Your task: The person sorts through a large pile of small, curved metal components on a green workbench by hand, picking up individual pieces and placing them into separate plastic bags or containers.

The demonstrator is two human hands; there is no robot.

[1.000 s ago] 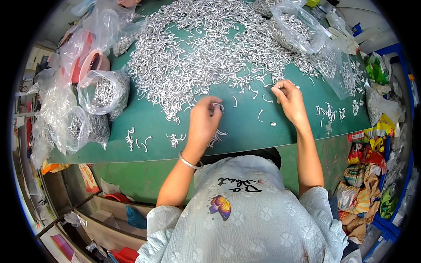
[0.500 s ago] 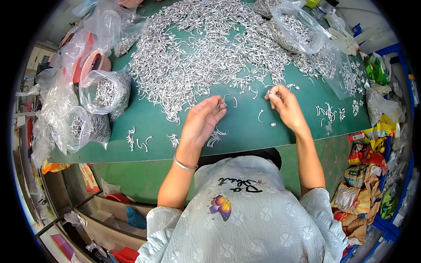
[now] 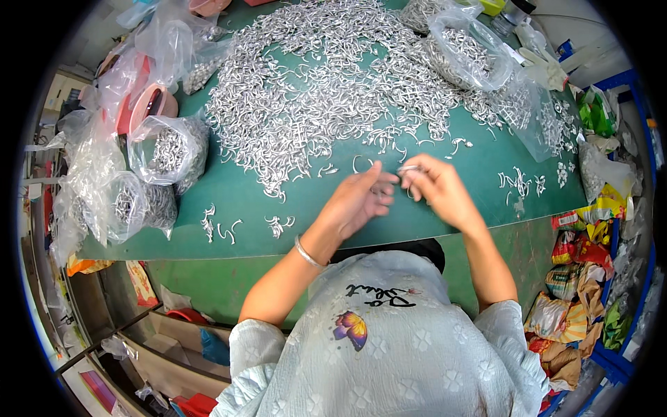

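Note:
Close together over the near middle of the green table (image 3: 208, 187) are my two hands. My right hand (image 3: 441, 191) is closed, pinching a small curved silver metal piece (image 3: 409, 168) between thumb and fingers. To its left, my left hand (image 3: 358, 201) has its fingers partly curled toward the right one; motion smears them, so whether they hold anything is unclear. Just beyond the left fingers lies another curved silver piece (image 3: 356, 165). A large pile of similar curved metal pieces (image 3: 313, 104) spreads over the table beyond both hands.
Clear plastic bags of metal parts (image 3: 167, 149) stand at the left, beside a pink container (image 3: 158, 104). Another open bag (image 3: 472, 55) sits at the far right. Small clusters of pieces lie near the front edge (image 3: 278, 226) and at the right (image 3: 520, 182). Coloured packages (image 3: 556, 313) fill a right-hand shelf.
Both hands have come together: my left hand moved right and my right hand moved left and slightly nearer. The left hand now covers where loose pieces lay before the table edge.

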